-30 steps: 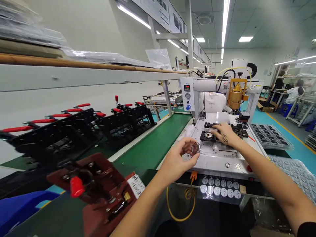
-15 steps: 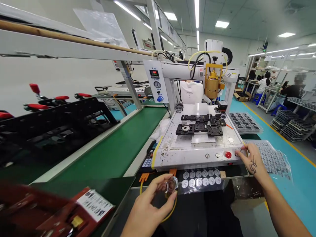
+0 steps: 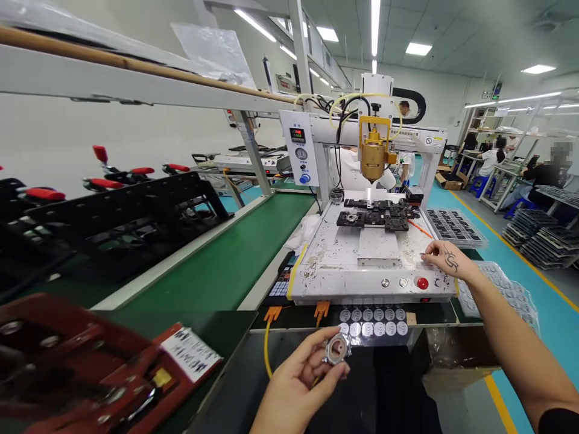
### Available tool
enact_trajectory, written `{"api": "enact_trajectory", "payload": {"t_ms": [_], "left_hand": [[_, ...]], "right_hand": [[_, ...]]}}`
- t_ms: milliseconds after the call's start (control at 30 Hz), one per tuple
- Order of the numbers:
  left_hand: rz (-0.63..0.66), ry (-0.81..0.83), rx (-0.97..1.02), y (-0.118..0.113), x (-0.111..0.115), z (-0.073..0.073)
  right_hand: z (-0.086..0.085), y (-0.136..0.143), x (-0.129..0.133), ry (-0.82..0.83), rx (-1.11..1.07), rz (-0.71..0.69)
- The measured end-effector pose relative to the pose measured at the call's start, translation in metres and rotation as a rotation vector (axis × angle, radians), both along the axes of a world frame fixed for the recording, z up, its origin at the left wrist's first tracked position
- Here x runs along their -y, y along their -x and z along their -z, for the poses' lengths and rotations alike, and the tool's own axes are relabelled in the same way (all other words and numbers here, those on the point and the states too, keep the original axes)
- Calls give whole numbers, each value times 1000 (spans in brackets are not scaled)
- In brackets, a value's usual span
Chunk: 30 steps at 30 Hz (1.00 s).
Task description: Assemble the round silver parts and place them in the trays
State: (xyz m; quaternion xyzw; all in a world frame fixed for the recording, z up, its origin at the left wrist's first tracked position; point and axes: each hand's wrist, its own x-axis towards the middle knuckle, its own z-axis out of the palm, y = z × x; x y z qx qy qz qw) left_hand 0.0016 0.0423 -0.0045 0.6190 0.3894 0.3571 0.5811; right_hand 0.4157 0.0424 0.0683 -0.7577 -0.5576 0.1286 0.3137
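In my left hand [image 3: 301, 380] a shiny metal watch case [image 3: 337, 348] is pinched between thumb and fingers, its round opening facing up toward me. My right hand [image 3: 446, 258] is over the front right of the white machine bed [image 3: 330, 274], fingertips together on a small pale round disc, mostly covered by the fingers. Behind it, the black fixture [image 3: 384, 216] sits on the bed; a metal ring-shaped part [image 3: 351, 217] rests in its left end. Above the fixture hangs the brass-coloured press head [image 3: 373, 160].
Along the machine's front are a red button [image 3: 422, 283] and silver buttons. Below lies a sheet of round stickers [image 3: 367, 329]. A green conveyor [image 3: 226, 256] runs at left, with a red-brown clamp tool [image 3: 131, 386] nearby. Plastic trays [image 3: 456, 226] stand at right. People sit farther back.
My right hand has left the buttons at the front edge and moved back onto the bed, over the disc. The fixture has slid rearward. My left hand has turned the watch case slightly.
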Motion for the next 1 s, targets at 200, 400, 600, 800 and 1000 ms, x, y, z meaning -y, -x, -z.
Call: {"api": "enact_trajectory", "payload": {"t_ms": [200,400,600,800,1000], "left_hand": [[-6,359,249,-6,20,8],[-16,531,403,-5,30,9],[-27,520,457,3,41,11],[-34,498,459,8,48,15],[-25,553,498,11,50,14]], "right_hand": [[22,101,39,-55,-470,-275],[58,184,58,-3,-791,-331],[76,198,54,132,-996,-306],[88,194,62,208,-1106,-349],[80,192,72,276,-1152,-401]]}}
